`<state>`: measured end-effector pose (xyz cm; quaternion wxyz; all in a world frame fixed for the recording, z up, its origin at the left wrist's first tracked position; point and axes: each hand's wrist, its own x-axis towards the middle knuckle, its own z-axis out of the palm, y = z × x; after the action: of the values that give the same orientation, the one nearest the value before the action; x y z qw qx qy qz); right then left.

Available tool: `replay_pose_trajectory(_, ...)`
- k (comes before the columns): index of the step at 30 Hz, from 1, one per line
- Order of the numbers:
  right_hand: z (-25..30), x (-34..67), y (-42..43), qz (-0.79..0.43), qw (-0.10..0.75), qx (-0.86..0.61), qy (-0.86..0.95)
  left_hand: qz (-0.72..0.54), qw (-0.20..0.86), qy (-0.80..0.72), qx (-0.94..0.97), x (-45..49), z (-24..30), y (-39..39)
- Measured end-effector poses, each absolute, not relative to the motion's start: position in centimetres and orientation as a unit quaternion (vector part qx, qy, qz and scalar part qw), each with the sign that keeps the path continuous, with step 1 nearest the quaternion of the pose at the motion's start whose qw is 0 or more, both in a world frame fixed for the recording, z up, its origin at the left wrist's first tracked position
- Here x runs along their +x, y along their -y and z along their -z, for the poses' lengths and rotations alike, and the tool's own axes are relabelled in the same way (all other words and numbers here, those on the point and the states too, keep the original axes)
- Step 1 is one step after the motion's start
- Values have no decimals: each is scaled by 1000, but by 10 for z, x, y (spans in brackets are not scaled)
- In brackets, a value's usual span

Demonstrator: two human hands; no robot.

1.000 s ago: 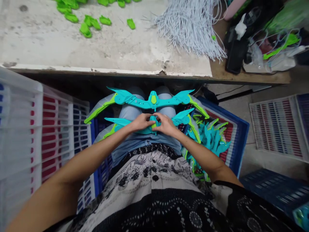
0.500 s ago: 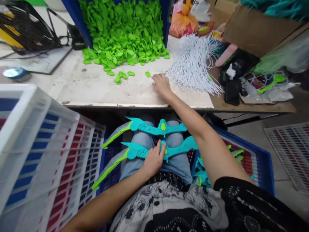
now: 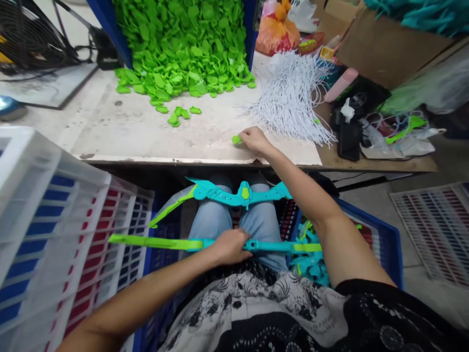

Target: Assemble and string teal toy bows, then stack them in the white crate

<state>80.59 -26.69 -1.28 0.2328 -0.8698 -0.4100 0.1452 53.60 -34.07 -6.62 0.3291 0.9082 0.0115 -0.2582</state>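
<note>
My left hand (image 3: 232, 246) is wrapped round the middle of a teal and green toy bow (image 3: 274, 246), turned edge-up across my thighs. Part of its grip is hidden under the fingers. Over the table's front edge, my right hand (image 3: 254, 140) pinches a small green plastic piece (image 3: 237, 140) between thumb and fingertips. A second toy bow (image 3: 223, 196) lies across my knees, flat side up, with a green piece at its centre. Its right end passes behind my right forearm.
A blue crate (image 3: 250, 34) spills green pieces (image 3: 183, 44) onto the white tabletop (image 3: 146, 137). White strings (image 3: 293, 102) lie right of them, near a phone (image 3: 349, 140). A white basket (image 3: 88, 195) stands left; a blue crate (image 3: 392, 249) with teal parts stands right.
My right hand has picked up a loose green piece and drawn it toward the table edge. My left hand has rolled the nearer bow onto its edge and moved it slightly closer to me.
</note>
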Motion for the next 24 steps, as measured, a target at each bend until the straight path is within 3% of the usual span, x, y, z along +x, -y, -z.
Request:
replay_pose_trajectory(3, 14, 810, 296, -153, 234, -885, 373, 301, 382, -24, 873, 557, 76, 327)
replay_pose_trajectory(11, 18, 790, 333, -58, 180, -865, 465, 395, 672, -138, 611, 566, 110, 307)
replay_pose_trajectory(19, 19, 808, 345, -57, 138, -689, 709, 405, 705, -149, 563, 568, 113, 306)
replay_pose_trajectory(24, 36, 796, 337, -41, 138, -705, 694, 398, 713, -140, 560, 568, 117, 305)
